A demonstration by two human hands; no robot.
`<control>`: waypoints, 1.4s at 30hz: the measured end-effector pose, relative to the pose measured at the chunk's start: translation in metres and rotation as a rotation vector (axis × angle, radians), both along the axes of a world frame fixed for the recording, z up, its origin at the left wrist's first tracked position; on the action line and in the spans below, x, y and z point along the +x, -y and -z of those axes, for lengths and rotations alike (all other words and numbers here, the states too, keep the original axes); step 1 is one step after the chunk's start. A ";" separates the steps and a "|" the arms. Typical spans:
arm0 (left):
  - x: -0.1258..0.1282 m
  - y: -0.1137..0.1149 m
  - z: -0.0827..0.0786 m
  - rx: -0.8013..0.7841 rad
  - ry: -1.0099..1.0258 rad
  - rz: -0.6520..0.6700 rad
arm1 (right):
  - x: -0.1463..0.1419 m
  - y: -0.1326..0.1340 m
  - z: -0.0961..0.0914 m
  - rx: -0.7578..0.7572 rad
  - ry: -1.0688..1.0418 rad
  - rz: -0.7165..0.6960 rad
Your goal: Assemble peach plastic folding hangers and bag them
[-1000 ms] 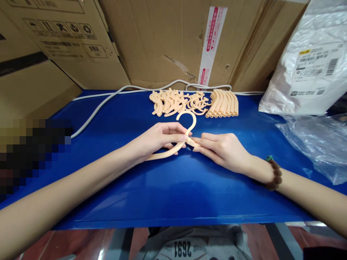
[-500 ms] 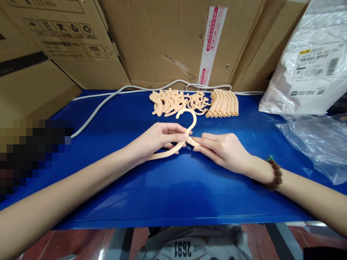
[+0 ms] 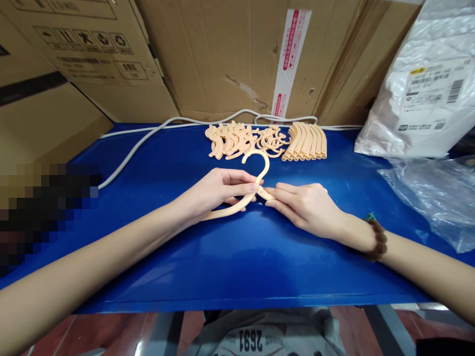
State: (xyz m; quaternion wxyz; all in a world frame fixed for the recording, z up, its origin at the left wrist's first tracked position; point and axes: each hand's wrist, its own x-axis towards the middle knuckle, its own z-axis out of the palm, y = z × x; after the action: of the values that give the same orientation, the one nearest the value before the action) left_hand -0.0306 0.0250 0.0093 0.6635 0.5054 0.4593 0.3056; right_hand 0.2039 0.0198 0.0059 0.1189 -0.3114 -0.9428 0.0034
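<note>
A cream plastic hanger (image 3: 230, 209) is held between my two hands above the blue table, its hook pointing away from me. My left hand (image 3: 222, 192) pinches it at the base of the hook, thumb on top. One curved arm of the hanger runs down to the left beneath that hand. My right hand (image 3: 302, 203) has its fingertips closed on the short right-hand part, close beside the left fingertips. Whatever of that part lies under the right fingers is hidden.
Behind the hanger lie a pile of curved cream pieces (image 3: 232, 139), loose hooks (image 3: 272, 140) and a row of hanger arms (image 3: 305, 142). A white cable (image 3: 128, 160) crosses the blue table (image 3: 208, 267). Cardboard boxes (image 3: 222, 59) stand behind; plastic bags (image 3: 419, 113) lie right.
Almost nothing differs. Both hands keep their hold on the hanger, which sits very slightly farther right in view.
</note>
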 end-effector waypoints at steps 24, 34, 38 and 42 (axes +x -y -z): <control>0.003 0.008 0.004 0.428 -0.326 0.100 | -0.001 -0.002 -0.002 -0.113 -0.016 0.031; 0.005 0.020 0.005 0.960 -0.815 0.254 | 0.001 -0.007 0.001 -0.077 -0.099 -0.029; 0.005 0.017 0.005 0.934 -0.825 0.287 | -0.001 -0.007 -0.002 -0.061 -0.130 -0.040; 0.006 0.018 0.007 0.932 -0.839 0.295 | 0.000 -0.007 -0.006 -0.038 -0.166 0.016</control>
State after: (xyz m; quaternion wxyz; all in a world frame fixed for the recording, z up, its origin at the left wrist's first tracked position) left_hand -0.0246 0.0070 0.0028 0.1733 0.8751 0.4243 0.1550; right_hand 0.2035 0.0271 0.0116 0.1907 -0.3196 -0.9270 0.0460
